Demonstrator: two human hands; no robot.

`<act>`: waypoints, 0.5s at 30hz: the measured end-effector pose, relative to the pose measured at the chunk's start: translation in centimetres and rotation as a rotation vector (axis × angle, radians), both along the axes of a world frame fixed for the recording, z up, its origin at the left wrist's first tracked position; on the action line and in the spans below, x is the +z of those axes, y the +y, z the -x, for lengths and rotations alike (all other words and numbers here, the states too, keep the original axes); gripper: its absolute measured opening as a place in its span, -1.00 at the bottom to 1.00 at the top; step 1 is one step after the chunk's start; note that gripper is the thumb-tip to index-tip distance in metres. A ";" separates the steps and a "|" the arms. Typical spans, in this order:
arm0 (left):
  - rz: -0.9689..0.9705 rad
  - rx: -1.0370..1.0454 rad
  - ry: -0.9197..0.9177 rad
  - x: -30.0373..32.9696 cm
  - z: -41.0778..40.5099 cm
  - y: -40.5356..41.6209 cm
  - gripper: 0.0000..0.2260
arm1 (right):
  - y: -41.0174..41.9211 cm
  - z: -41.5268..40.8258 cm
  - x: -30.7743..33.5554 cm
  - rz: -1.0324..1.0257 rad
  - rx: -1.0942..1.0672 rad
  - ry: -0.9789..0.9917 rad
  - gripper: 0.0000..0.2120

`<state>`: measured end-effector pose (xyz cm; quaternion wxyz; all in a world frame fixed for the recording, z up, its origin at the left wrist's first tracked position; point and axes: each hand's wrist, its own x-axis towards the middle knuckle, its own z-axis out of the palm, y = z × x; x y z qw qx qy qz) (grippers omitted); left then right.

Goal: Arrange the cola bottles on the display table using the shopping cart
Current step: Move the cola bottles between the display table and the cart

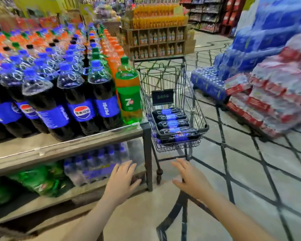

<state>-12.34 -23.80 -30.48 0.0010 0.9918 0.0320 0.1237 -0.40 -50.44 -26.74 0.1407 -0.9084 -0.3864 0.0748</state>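
Fingers (127, 166) of the left hand (121, 181) are spread and straight, released, holding nothing; the palm faces down and the forearm reaches up from the bottom edge. Fingers of the right hand (192, 180) are likewise extended and slightly fanned, grasping nothing, with that forearm angling in from the lower right. Both hands hover apart from each other, in the air, touching nothing.

Just beyond the right fingers stands a wire shopping cart (196, 103), its basket above and ahead of the hands. Inside it, cola bottles (172, 123) lie on their sides in a stack, dark with blue labels.

Up and to the left of the left fingers is the display tabletop (63, 145), crowded with upright cola bottles with blue caps (76, 100). At its near right corner, closest to the cart, one green bottle (129, 91) stands upright. Further back are rows of orange bottles (111, 47).

Directly beside the left fingers, a lower shelf (87, 190) holds wrapped packs of blue-capped bottles (96, 164) and green packs (40, 180).

Far right of the right fingers, wrapped cases (271, 84) in blue and red sit piled on the floor.
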 end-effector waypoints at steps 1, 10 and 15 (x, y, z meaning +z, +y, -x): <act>0.010 0.002 0.002 0.0 -0.9 -1.2 -0.52 | -1.3 -0.7 -0.1 0.000 -0.001 -0.005 -0.37; -0.005 -0.090 -0.002 -0.1 -9.1 -7.9 -0.51 | -8.8 -7.3 -1.4 -0.056 -0.093 0.012 -0.37; 0.028 -0.127 -0.006 -1.0 -14.9 -9.2 -0.50 | -10.6 -12.6 -2.4 -0.039 -0.138 0.026 -0.36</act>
